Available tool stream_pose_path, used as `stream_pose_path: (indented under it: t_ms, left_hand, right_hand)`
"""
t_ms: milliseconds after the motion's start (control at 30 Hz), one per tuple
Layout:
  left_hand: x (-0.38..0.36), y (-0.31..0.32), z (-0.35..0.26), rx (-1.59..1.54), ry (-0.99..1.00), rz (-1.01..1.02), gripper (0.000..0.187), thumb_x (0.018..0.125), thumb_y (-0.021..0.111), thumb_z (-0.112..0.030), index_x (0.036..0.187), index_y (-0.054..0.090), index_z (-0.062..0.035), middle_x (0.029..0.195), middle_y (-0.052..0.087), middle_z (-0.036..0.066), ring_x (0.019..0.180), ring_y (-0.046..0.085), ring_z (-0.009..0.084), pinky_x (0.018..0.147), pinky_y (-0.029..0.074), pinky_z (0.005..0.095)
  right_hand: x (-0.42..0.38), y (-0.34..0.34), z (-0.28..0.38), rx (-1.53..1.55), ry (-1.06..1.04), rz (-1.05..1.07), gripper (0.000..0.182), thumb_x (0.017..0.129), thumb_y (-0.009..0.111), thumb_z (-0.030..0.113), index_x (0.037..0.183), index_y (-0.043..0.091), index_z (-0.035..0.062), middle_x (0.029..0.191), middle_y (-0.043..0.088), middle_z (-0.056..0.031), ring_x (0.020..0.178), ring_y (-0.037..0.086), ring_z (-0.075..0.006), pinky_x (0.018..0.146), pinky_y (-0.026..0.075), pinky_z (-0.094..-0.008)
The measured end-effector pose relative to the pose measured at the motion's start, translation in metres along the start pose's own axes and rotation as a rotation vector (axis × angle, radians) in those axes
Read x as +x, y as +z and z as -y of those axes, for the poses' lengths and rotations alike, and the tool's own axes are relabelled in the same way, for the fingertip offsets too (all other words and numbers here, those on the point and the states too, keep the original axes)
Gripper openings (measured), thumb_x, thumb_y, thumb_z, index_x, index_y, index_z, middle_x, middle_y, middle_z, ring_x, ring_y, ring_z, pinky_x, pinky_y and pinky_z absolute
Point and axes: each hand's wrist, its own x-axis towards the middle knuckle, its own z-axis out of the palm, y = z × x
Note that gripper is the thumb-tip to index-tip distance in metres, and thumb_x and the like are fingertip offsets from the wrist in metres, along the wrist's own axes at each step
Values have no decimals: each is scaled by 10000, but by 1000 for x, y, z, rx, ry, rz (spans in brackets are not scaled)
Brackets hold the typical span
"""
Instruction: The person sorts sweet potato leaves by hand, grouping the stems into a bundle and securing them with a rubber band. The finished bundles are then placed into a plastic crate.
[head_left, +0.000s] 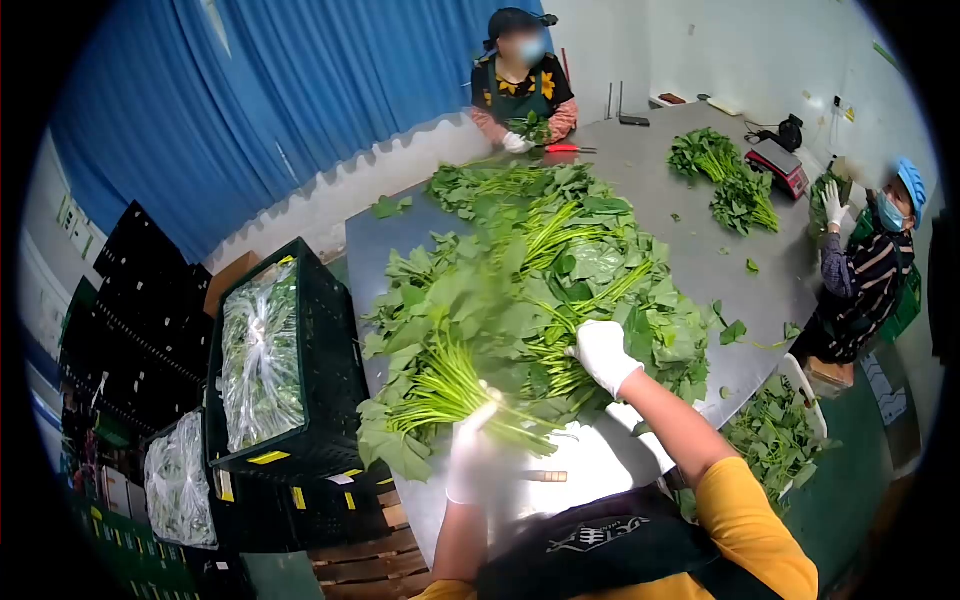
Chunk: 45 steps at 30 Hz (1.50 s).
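My left hand (470, 458), in a white glove, is closed around a thick bunch of leafy greens (450, 385). The bunch's pale green stems fan out above and beside the glove, and part of it is smeared by motion. My right hand (606, 358), gloved in white too, has its fingers curled onto stems in the big pile of leafy greens (540, 230); the fingertips are partly hidden. A short wooden handle (545, 476) lies near the table edge, right of my left hand.
The metal table (640, 180) also bears tied bunches (735, 180), a red scale (778, 168) and a red-handled tool (565, 148). Dark crates (335, 350) with bagged greens (262, 350) stand left. A tub of greens (775, 430) is right. Two co-workers (522, 85) (870, 260) stand around.
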Motion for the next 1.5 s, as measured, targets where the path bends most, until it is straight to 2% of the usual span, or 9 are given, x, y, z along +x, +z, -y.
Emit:
stream_pose_path:
  t_ms: [233, 300, 400, 500, 533, 833, 1133, 1433, 1500]
  left_hand:
    - [-7, 4, -7, -326, -175, -135, 365, 897, 401, 37, 1258, 437, 71, 1260, 491, 128, 1177, 470, 204, 1039, 341, 346]
    - [-1, -4, 1, -35, -16, 8, 304, 869, 541, -58, 1158, 475, -126, 988, 553, 26, 966, 533, 157, 886, 435, 340]
    - [-4, 2, 1, -130, -151, -43, 321, 862, 565, -75, 1160, 470, -144, 997, 557, 33, 970, 536, 170, 854, 460, 409]
    - [-3, 12, -1, -146, -210, -111, 324, 861, 577, -87, 1156, 468, -163, 985, 554, 35, 948, 539, 184, 819, 475, 452]
    - [0, 17, -6, -280, -381, -210, 328, 863, 582, -89, 1156, 466, -180, 971, 551, 35, 922, 538, 188, 804, 475, 452]
    - [14, 21, 22, 89, -159, -58, 315, 841, 603, -64, 1130, 482, -38, 979, 572, 54, 897, 547, 169, 827, 441, 320]
    - [-4, 59, -4, -55, -335, 129, 207, 859, 589, -87, 1047, 574, -1, 943, 605, 92, 858, 582, 180, 781, 460, 306]
    - [-5, 42, 25, 309, -99, 176, 227, 865, 558, -53, 1073, 594, 29, 949, 628, 101, 885, 592, 172, 794, 470, 300]
    - [1, 28, 41, 490, 92, 227, 302, 845, 560, -33, 1142, 599, 12, 931, 639, 101, 832, 601, 152, 781, 471, 270]
  right_hand:
    - [12, 2, -12, 139, 110, -56, 178, 714, 639, 225, 693, 673, 52, 675, 641, -162, 638, 641, -334, 577, 500, -415]
    - [4, -5, -15, 141, 115, -118, 177, 777, 629, 219, 735, 665, 51, 651, 645, -124, 592, 639, -258, 569, 494, -360]
    - [-10, -20, -25, 1070, 332, -5, 157, 861, 581, 140, 755, 640, 41, 636, 619, -12, 551, 562, -81, 512, 413, -227]
    - [-27, -48, -24, 1465, 318, -27, 140, 865, 578, 149, 822, 641, 31, 692, 640, -20, 581, 584, -88, 515, 388, -209]
    - [-30, -39, -28, 1535, 334, -45, 145, 873, 578, 158, 866, 634, 25, 743, 651, -27, 606, 595, -76, 525, 373, -194]
    - [-78, -79, -11, 1628, 101, 355, 158, 898, 571, 171, 869, 625, 25, 794, 659, -39, 697, 600, -91, 652, 469, -218]
    - [-98, -54, 0, 1561, -49, 503, 166, 913, 579, 190, 890, 626, 32, 766, 626, -17, 704, 602, -88, 669, 462, -238]
    - [-98, -74, 2, 1406, 80, 626, 165, 875, 627, 186, 921, 645, 29, 704, 634, -8, 683, 609, -84, 669, 474, -239]
    - [-101, -64, 4, 1354, 62, 584, 160, 862, 640, 163, 933, 646, 20, 773, 630, -24, 713, 606, -89, 677, 477, -244]
